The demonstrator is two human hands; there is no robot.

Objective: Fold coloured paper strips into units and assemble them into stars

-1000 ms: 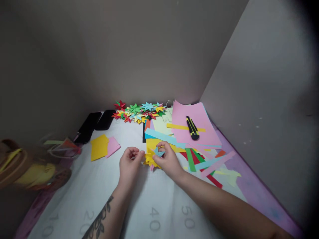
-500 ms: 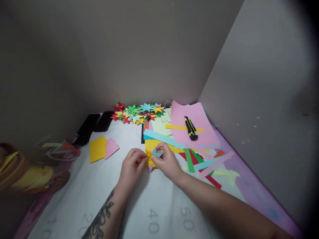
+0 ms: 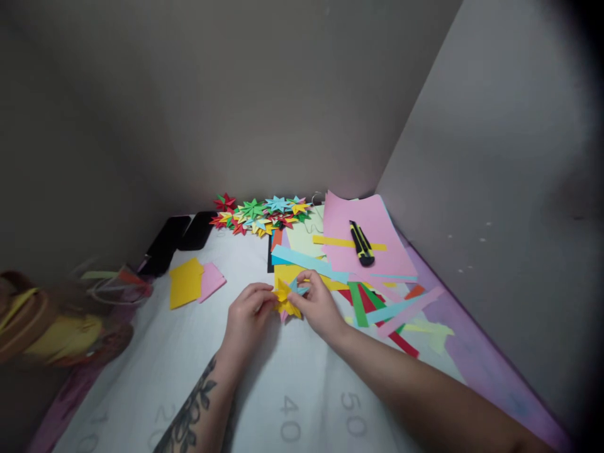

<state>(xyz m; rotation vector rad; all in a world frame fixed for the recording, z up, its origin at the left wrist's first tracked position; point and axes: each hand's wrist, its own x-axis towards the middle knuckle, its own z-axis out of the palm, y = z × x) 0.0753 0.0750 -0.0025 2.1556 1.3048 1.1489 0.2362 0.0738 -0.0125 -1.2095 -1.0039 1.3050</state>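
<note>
A folded paper star (image 3: 285, 301), mostly yellow with light blue points at the upper right and a pink point at the bottom, is held between my two hands just above the white table cover. My left hand (image 3: 251, 309) pinches its left edge between thumb and fingers. On the other side my right hand (image 3: 318, 304) grips it by the light blue points, thumb in front. A yellow paper sheet (image 3: 325, 277) lies right behind the star.
Several finished paper stars (image 3: 255, 211) are piled along the back wall. A utility knife (image 3: 362, 243) rests on pink paper sheets (image 3: 391, 242). Coloured paper strips (image 3: 377, 309) lie at right. Yellow paper squares (image 3: 185, 284), pink paper (image 3: 212, 281) and black flat objects (image 3: 197, 231) are at left.
The thumb and fingers of both hands have shifted slightly outward, so more of the star's yellow middle shows. The star stays in about the same place.
</note>
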